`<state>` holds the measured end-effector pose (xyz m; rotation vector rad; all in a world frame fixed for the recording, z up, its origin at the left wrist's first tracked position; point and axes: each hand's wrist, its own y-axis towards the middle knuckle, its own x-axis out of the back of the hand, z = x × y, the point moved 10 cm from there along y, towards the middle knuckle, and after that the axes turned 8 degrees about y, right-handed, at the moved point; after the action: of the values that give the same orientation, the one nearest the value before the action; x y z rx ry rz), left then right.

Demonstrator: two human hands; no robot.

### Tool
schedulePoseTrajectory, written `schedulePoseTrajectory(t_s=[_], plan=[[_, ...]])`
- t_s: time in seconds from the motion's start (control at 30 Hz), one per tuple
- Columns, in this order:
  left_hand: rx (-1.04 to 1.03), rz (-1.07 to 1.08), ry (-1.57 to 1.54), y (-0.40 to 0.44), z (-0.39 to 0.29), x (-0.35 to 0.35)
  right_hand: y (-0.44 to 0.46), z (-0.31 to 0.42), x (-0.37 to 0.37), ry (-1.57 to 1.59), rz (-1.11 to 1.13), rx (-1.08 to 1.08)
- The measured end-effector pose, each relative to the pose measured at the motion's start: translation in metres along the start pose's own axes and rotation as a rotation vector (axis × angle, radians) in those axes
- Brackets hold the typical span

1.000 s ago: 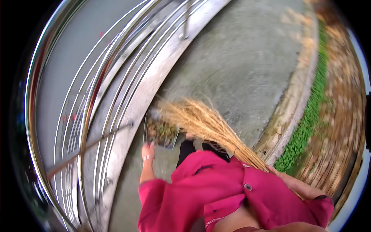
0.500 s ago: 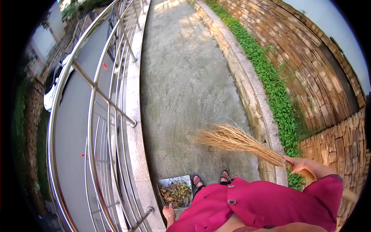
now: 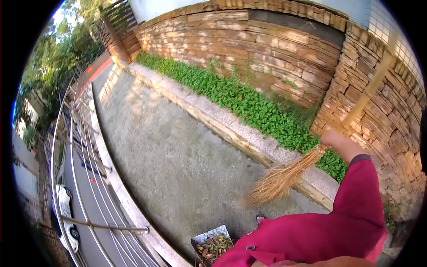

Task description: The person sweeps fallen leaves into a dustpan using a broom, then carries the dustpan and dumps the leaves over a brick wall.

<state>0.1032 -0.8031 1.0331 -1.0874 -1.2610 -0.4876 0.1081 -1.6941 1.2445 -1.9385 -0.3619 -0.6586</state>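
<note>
My right hand (image 3: 334,140) is closed around a straw broom (image 3: 284,180), gripping it just above the bristles. The pale broom handle (image 3: 367,91) rises past my hand toward the upper right. The bristles slant down to the left over the concrete path, and their tips are blurred. A metal dustpan (image 3: 221,230) stands at the bottom of the view, partly cut off, with dry leaves (image 3: 214,247) heaped in it. My left hand is out of sight below the dustpan, behind my red sleeve and the frame edge.
A concrete path (image 3: 173,147) runs away to the upper left. Along its left side is a metal railing (image 3: 91,178), with a road and a white car (image 3: 66,218) beyond. On the right are a stone curb (image 3: 213,127), green plants (image 3: 249,104) and a stone wall (image 3: 231,44).
My view has turned right. The broom has swung from pointing left to pointing down-left, its handle now raised. The left hand, earlier at the dustpan's edge, has left the view.
</note>
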Motion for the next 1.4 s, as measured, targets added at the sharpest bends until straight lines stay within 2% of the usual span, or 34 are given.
schedulePoseTrajectory(t_s=[0.03, 0.1, 0.17, 0.23, 0.3, 0.33, 0.37, 0.4, 0.43, 0.47, 0.5, 0.53, 0.6, 0.67, 0.73, 0.8, 0.83, 0.9, 0.93, 0.97, 1.03, 1.1, 1.17, 1.27, 1.33, 1.37, 1.4], plan=[[-0.032, -0.002, 0.014, 0.005, -0.014, 0.007, 0.0, -0.01, 0.01, -0.052, -0.03, -0.112], [-0.098, -0.015, 0.046, 0.011, -0.033, 0.015, -0.012, -0.006, 0.042, -0.011, -0.133, -0.115], [-0.193, -0.026, 0.069, 0.023, -0.051, 0.028, 0.006, -0.012, 0.057, 0.003, -0.449, -0.055], [-0.312, -0.038, 0.068, 0.035, -0.067, 0.036, -0.016, -0.004, 0.086, 0.016, -0.844, -0.055], [-0.503, -0.066, 0.046, 0.054, -0.082, 0.043, -0.029, 0.028, 0.079, 0.139, -0.841, 0.015], [-0.617, -0.082, 0.022, 0.062, -0.093, 0.045, -0.034, 0.055, 0.065, 0.218, -0.733, 0.052], [-0.719, 0.061, -0.068, 0.061, -0.125, 0.043, -0.041, 0.084, 0.045, 0.3, -0.624, 0.089], [-0.461, 0.292, 0.108, 0.007, -0.173, 0.092, -0.038, 0.115, 0.014, 0.42, -0.48, 0.165], [-0.588, 0.313, -0.168, -0.024, -0.207, 0.116, -0.025, 0.141, -0.026, 0.545, -0.678, 0.228], [-0.543, 0.39, -0.332, -0.018, -0.214, 0.107, -0.073, 0.16, -0.049, 1.069, -0.25, 0.054], [-0.498, 0.475, -0.481, -0.013, -0.221, 0.097, -0.061, 0.2, -0.092, 1.167, -0.308, 0.211], [-0.516, 0.567, -0.528, -0.024, -0.233, 0.094, -0.063, 0.241, -0.145, 1.315, -0.054, 0.176], [-0.554, 0.746, -0.602, -0.08, -0.264, 0.102, -0.094, 0.296, -0.216, 1.567, 0.18, 0.084], [-0.745, 0.807, -0.488, -0.088, -0.28, 0.086, -0.158, 0.355, -0.212, 0.992, -0.296, 0.58], [-0.893, 0.888, -0.388, -0.127, -0.301, 0.09, -0.199, 0.37, -0.252, 1.129, -0.294, 0.465], [-0.841, 0.992, -0.357, -0.161, -0.308, 0.098, -0.23, 0.384, -0.28, 1.214, -0.293, 0.414], [-0.878, 1.008, -0.326, -0.189, -0.313, 0.104, -0.238, 0.382, -0.306, 1.249, -0.286, 0.305], [-0.773, 1.213, -0.332, -0.249, -0.308, 0.104, -0.269, 0.373, -0.342, 1.305, -0.252, 0.103], [-0.808, 1.29, -0.311, -0.261, -0.313, 0.086, -0.302, 0.365, -0.345, 1.389, -0.356, 0.083], [-0.825, 1.299, -0.284, -0.278, -0.315, 0.08, -0.311, 0.37, -0.363, 1.41, -0.365, 0.06], [-0.803, 1.453, -0.244, -0.339, -0.311, 0.067, -0.327, 0.378, -0.408, 1.442, -0.445, -0.099], [-0.777, 1.572, -0.234, -0.392, -0.307, 0.039, -0.32, 0.405, -0.463, 1.519, -0.431, -0.178], [-0.731, 1.62, -0.152, -0.454, -0.288, 0.019, -0.332, 0.421, -0.502, 1.594, -0.415, -0.251], [-0.76, 1.749, -0.068, -0.552, -0.263, -0.009, -0.382, 0.425, -0.537, 1.578, -0.536, -0.274], [-0.771, 1.851, -0.026, -0.627, -0.235, -0.016, -0.393, 0.438, -0.581, 1.88, -0.552, -0.24], [-0.79, 1.945, -0.004, -0.665, -0.222, -0.017, -0.404, 0.443, -0.598, 1.902, -0.567, -0.255], [-0.806, 1.974, 0.003, -0.699, -0.207, -0.016, -0.431, 0.438, -0.616, 1.916, -0.532, -0.377]])
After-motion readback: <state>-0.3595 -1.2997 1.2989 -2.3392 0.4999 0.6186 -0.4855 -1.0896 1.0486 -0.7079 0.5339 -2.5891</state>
